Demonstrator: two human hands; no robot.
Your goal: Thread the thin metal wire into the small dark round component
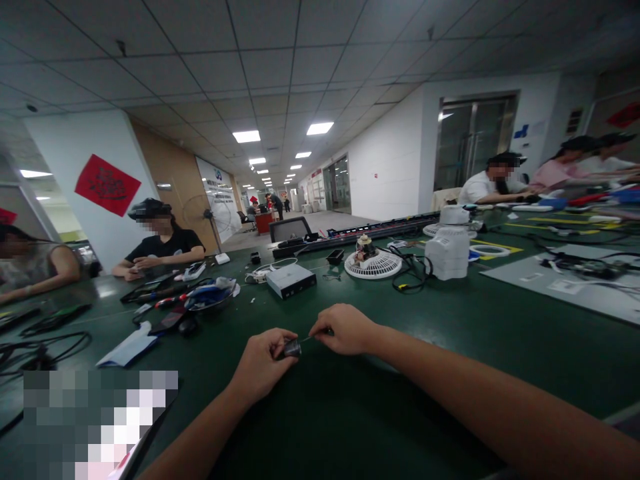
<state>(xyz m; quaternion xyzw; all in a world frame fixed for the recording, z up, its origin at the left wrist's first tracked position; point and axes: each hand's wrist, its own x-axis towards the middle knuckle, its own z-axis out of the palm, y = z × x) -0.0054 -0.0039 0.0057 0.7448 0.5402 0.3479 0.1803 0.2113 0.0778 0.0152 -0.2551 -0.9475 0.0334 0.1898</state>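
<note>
Near the middle of the green table, my left hand grips a small dark cylindrical part between thumb and fingers. To its right, my right hand is closed in a pinch on a thin piece that reaches toward the cylinder. That piece is too small to name, and whether it touches the cylinder cannot be told. Beyond the hands lies a silver box-shaped drive. A white round fan grille with a motor stands behind my right hand.
A white plastic housing and black cables are at the back right, near a grey board. Folded paper, a dark mouse and a blue bundle lie left. Several people sit around the table.
</note>
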